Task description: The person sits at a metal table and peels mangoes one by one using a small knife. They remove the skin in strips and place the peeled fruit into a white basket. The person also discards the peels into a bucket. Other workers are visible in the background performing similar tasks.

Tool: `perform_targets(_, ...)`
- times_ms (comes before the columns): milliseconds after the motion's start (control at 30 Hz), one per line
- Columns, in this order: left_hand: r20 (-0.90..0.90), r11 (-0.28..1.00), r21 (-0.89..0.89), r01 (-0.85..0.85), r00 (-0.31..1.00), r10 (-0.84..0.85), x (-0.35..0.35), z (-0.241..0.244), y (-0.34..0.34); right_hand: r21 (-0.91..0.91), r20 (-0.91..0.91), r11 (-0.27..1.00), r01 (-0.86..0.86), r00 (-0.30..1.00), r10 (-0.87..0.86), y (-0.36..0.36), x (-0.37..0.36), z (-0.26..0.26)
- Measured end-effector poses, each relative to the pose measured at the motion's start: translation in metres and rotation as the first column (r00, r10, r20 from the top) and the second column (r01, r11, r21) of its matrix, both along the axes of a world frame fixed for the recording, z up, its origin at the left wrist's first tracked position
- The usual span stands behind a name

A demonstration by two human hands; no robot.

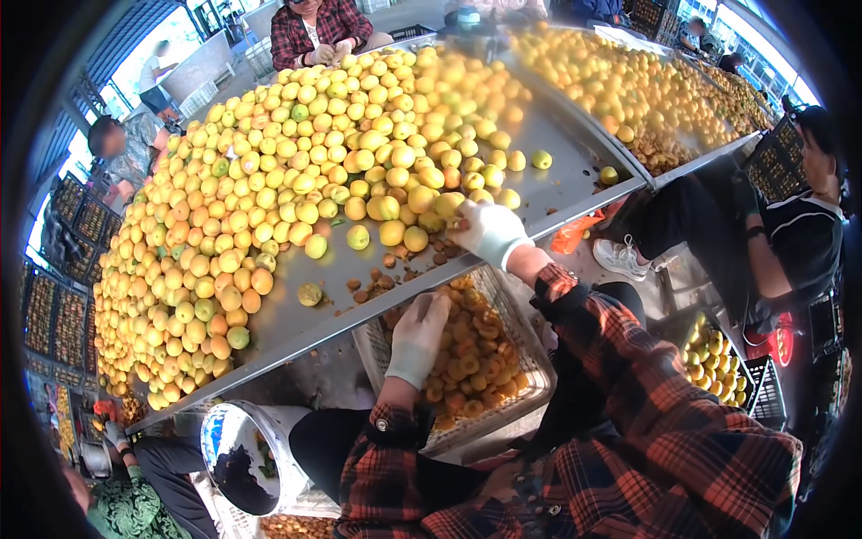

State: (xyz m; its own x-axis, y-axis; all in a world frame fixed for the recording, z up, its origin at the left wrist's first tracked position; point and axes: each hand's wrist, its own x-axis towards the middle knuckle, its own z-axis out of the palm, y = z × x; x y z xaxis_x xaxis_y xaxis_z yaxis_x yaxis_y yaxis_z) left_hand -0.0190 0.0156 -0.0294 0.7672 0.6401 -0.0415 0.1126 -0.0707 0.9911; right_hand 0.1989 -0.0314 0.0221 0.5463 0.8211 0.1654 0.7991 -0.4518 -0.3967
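My right hand [490, 232], in a white glove, is at the near edge of a heap of yellow apricots [323, 148] on a metal table [566, 148]. Its fingertips are against fruit there; whether they grip one is unclear. My left hand [421, 337], gloved too, hovers just below the table's edge with its fingers curled. What it may hold is hidden. Beneath it stands a plastic crate [522, 316] filled with halved, pitted apricots [478, 357]. Brown apricot pits [384, 279] lie along the table's raised front lip, near a single greenish-brown apricot [310, 294].
A white bucket [286, 431] with dark contents stands left of my knee. Another person [320, 34] works across the table, and one sits at right [788, 222]. A divider [586, 121] separates a second apricot heap [633, 81]. A crate of fruit [717, 364] stands at right.
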Motion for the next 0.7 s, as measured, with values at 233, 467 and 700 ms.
perform_targets(233, 0.194, 0.986, -0.133, 0.104, 0.978, -0.078, 0.007, 0.017, 0.008, 0.083, 0.099, 0.997, -0.001, 0.995, -0.007, 0.019, 0.019, -0.026)
perform_targets(467, 0.277, 0.798, -0.602, 0.021, 0.943, 0.185, 0.009, 0.051, 0.011, 0.373, -0.669, 0.928, -0.019, 0.687, 0.283, -0.010, -0.039, 0.028)
perform_targets(700, 0.343, 0.723, -0.683, 0.100, 0.919, 0.197, 0.001, 0.057, 0.020, 0.461, -0.848, 0.879, 0.124, 0.352, 0.396, -0.037, -0.074, 0.049)
